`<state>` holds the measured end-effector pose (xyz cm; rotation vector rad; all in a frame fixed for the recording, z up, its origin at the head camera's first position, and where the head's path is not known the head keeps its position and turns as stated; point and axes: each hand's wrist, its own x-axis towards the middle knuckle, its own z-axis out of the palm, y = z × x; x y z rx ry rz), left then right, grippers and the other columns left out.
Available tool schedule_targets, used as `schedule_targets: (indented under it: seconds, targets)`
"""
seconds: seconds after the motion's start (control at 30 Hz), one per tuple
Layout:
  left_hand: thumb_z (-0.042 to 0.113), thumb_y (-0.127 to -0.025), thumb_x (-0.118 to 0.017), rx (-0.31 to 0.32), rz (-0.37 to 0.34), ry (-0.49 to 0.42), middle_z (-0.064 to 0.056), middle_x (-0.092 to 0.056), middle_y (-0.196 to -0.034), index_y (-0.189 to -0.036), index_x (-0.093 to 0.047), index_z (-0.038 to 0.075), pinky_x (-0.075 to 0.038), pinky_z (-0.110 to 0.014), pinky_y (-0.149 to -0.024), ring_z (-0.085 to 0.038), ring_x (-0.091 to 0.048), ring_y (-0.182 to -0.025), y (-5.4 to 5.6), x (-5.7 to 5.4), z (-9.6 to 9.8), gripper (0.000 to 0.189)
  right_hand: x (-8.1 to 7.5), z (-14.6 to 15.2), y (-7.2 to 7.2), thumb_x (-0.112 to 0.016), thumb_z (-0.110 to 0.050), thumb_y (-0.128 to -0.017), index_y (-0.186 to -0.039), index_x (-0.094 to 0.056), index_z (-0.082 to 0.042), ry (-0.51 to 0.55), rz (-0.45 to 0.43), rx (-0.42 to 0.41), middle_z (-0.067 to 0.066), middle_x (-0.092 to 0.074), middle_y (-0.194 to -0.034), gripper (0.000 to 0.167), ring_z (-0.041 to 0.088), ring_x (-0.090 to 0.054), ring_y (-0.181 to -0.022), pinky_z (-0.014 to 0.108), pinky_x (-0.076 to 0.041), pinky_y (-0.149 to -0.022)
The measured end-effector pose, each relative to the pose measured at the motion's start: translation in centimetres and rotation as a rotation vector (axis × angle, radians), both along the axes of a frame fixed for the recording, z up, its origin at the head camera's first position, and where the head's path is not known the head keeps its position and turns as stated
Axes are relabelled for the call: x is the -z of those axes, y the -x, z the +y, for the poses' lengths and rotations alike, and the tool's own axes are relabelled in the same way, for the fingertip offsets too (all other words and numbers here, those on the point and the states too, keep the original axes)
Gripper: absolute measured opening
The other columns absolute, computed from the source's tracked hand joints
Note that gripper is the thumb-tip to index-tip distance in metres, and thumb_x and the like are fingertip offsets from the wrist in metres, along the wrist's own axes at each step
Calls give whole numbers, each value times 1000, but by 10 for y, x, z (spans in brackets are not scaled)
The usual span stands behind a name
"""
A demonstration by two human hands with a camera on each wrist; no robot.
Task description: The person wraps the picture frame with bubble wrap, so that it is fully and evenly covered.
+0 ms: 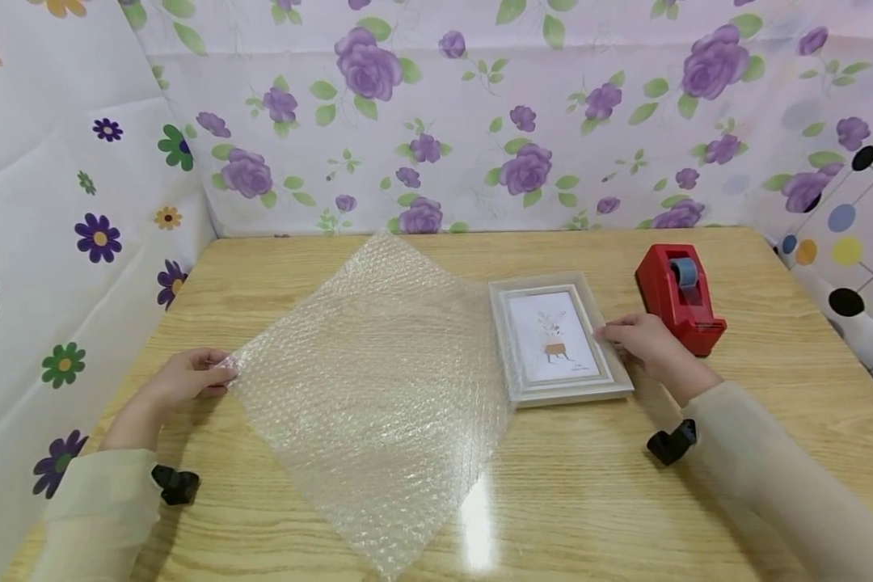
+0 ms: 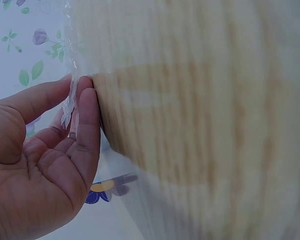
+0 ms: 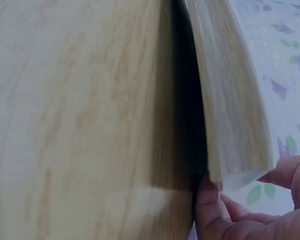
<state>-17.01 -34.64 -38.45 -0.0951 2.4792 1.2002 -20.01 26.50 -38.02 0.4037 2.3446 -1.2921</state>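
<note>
Right wrist, picture frame (image 3: 234,95), edge seemingly within grip (image 3: 252,215)

The worktop (image 1: 575,485) is showing light-tan wood grain; the bubble wrap (image 1: 371,364), colourless, is displaying dense bubble texture with white glints. The picture frame (image 1: 575,390) is presenting pale silvery beige around a white print (image 1: 549,335) with an orange-brown motif. The tape dispenser (image 1: 662,283) is appearing red, its tape roll (image 1: 685,273) grey-blue. The rear cloth (image 1: 466,113) is bearing purple roses and green leaves on white, the left cloth (image 1: 36,210) multicoloured daisies.
</note>
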Motion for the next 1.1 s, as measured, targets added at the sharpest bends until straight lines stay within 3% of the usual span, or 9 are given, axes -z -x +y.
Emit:
schedule_targets:
  seconds: [0.27,0.57,0.83,1.1]
  targets:
    - [15,-97,-53,-10,-3,-8,3,-61,-94,-126,-40,-19,-56,-18,-73,4,-57,-79,-1,-1,1,46,-1,9,-2,-62,-31,-91,-127,-51,7,-4,-6,-39,1,-54,-87,54,14,-49,-81,22,-47,-67]
    - [11,-98,-49,-45,3,-43,7,-61,-91,-130,-35,-23,-56,-18,-74,6,-59,-78,-2,0,-1,48,2,17,-7,-62,-38,-91,-138,-41,8,11,23,-52,16,-55,-119,69,14,-53,-87,19,-54,-76]
    - [7,-98,-46,-31,18,-35,-16,-61,-110,-131,-33,-24,-56,-18,-76,6,-59,-80,-3,-1,0,47,-2,18,-16,-59,-37,-93,-141,-36,9,41,60,-29,23,-47,-132,70,7,-54,-88,18,-55,-77]
    - [3,-98,-45,-46,4,-93,1,-61,-95,-130,-30,-26,-56,-17,-74,5,-60,-77,-3,-2,-1,46,-8,18,-25,-56,-35,-95,-143,-32,7,90,68,7,26,-39,-140,68,1,-52,-85,15,-54,-74]
